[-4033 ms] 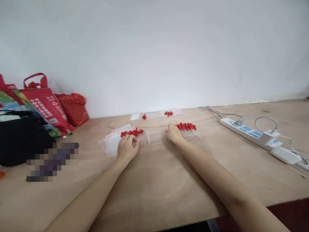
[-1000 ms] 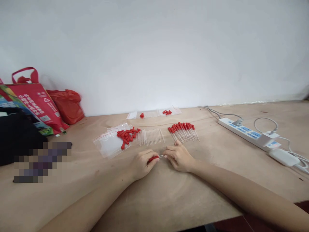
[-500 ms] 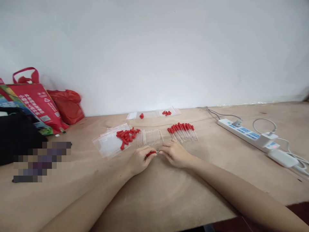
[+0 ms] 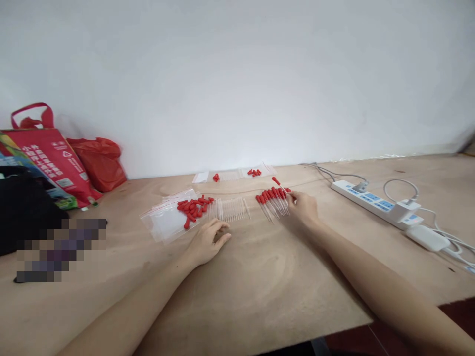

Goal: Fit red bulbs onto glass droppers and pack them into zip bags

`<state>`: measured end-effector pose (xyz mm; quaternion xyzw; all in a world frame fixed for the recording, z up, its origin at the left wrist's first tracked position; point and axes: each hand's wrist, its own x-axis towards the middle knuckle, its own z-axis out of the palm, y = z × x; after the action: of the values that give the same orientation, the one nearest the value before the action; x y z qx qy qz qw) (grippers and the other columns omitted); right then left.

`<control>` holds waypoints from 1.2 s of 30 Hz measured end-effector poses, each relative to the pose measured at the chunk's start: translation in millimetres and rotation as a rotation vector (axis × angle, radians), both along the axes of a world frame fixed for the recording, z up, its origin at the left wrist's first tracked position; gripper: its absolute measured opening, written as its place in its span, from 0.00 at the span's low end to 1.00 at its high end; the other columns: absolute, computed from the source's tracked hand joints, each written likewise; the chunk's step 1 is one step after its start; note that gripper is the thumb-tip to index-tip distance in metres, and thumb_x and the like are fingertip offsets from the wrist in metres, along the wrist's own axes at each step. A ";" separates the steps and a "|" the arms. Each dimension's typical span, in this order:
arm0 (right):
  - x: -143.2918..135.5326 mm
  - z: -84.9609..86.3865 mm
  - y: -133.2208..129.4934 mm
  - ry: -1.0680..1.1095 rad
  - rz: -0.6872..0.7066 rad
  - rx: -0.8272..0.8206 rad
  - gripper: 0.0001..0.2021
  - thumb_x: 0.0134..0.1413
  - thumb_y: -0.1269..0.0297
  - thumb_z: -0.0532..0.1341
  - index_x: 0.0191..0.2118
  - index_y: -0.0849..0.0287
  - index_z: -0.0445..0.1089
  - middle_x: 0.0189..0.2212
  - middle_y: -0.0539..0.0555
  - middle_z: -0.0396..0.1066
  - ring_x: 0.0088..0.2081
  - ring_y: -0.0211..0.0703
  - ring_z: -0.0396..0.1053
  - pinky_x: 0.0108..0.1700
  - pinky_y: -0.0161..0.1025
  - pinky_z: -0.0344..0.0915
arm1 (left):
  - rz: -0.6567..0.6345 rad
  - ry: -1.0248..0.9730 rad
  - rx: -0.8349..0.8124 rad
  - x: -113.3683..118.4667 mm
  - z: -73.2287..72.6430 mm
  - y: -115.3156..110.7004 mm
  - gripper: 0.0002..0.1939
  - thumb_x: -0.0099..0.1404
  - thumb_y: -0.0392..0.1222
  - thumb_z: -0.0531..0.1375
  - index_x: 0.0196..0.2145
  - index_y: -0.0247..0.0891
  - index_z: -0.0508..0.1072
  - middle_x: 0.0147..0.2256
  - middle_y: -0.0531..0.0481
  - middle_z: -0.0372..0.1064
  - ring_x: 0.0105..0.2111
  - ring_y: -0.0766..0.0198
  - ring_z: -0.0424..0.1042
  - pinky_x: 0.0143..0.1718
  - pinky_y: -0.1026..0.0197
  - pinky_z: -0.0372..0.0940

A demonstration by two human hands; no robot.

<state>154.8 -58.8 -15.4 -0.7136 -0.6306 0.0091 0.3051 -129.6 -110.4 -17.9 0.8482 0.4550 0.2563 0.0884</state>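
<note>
Pinched in my right hand (image 4: pixel 303 207) is a dropper (image 4: pixel 282 186), a thin clear tube with a red rubber bulb pointing up and left. It is held over the right end of a row of red-bulbed droppers (image 4: pixel 270 198) lying side by side. My left hand (image 4: pixel 211 241) rests by the table surface with thumb and fingers apart, holding nothing. Just beyond it lie several clear glass tubes (image 4: pixel 232 209) without bulbs. A heap of loose red rubber bulbs (image 4: pixel 193 208) sits left of the tubes, partly on clear zip bags (image 4: pixel 161 222).
Farther back lie more bags with red bulbs (image 4: pixel 254 172) and tubes. A white power strip (image 4: pixel 371 200) with cables and a white adapter (image 4: pixel 426 239) stands at right. Red bags (image 4: pixel 98 160), a black cloth item (image 4: pixel 29 207) and a blurred-out object (image 4: pixel 61 251) are at left.
My hands have separated. The right hand has moved right and away from me with the dropper, to the row of finished-looking droppers. My left hand has let go and opened.
</note>
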 end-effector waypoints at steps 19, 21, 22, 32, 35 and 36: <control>-43.1 -14.0 -2.2 -0.189 0.116 0.095 0.12 0.52 0.62 0.50 0.36 0.59 0.69 0.35 0.57 0.69 0.40 0.47 0.62 0.44 0.45 0.46 | 0.003 0.026 -0.009 -1.5 -1.8 3.2 0.07 0.59 0.40 0.54 0.33 0.37 0.69 0.31 0.50 0.66 0.31 0.63 0.67 0.33 0.61 0.61; -65.9 -14.6 -4.3 -0.210 0.202 0.098 0.12 0.52 0.63 0.50 0.35 0.60 0.68 0.34 0.57 0.70 0.39 0.47 0.63 0.43 0.45 0.45 | 0.109 0.062 0.086 -5.7 -1.2 7.3 0.06 0.59 0.41 0.54 0.30 0.37 0.69 0.29 0.50 0.66 0.31 0.62 0.66 0.34 0.60 0.59; -76.3 -14.3 -4.5 -0.213 0.207 0.090 0.12 0.53 0.62 0.50 0.36 0.60 0.68 0.34 0.58 0.70 0.39 0.47 0.62 0.43 0.45 0.45 | 0.191 0.083 0.148 -9.2 -0.3 9.9 0.06 0.59 0.41 0.54 0.28 0.37 0.69 0.28 0.50 0.66 0.31 0.61 0.66 0.34 0.59 0.59; -113.4 -3.2 13.8 -0.177 0.087 -0.166 0.13 0.51 0.65 0.50 0.41 0.65 0.65 0.38 0.64 0.69 0.43 0.53 0.63 0.42 0.47 0.47 | 0.672 0.301 0.335 -44.6 4.9 36.9 0.11 0.56 0.50 0.56 0.29 0.40 0.71 0.33 0.46 0.67 0.37 0.52 0.63 0.36 0.54 0.54; -116.6 -4.5 16.3 -0.193 0.083 -0.173 0.13 0.51 0.68 0.49 0.40 0.67 0.66 0.38 0.67 0.69 0.42 0.52 0.64 0.41 0.46 0.48 | 0.655 0.312 0.302 -43.8 3.1 39.8 0.10 0.56 0.48 0.56 0.28 0.40 0.72 0.32 0.46 0.67 0.37 0.52 0.63 0.36 0.54 0.54; -117.7 -5.4 16.7 -0.204 0.082 -0.178 0.13 0.51 0.70 0.49 0.41 0.68 0.66 0.38 0.68 0.68 0.42 0.52 0.64 0.41 0.45 0.48 | 0.656 0.308 0.293 -43.6 2.9 40.2 0.09 0.56 0.48 0.56 0.28 0.40 0.72 0.32 0.46 0.67 0.37 0.52 0.63 0.36 0.54 0.54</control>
<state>37.1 -42.1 -20.7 -0.7086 -0.6838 0.0050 0.1740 -173.3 -70.2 -15.0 0.6899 0.6685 0.2028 -0.1895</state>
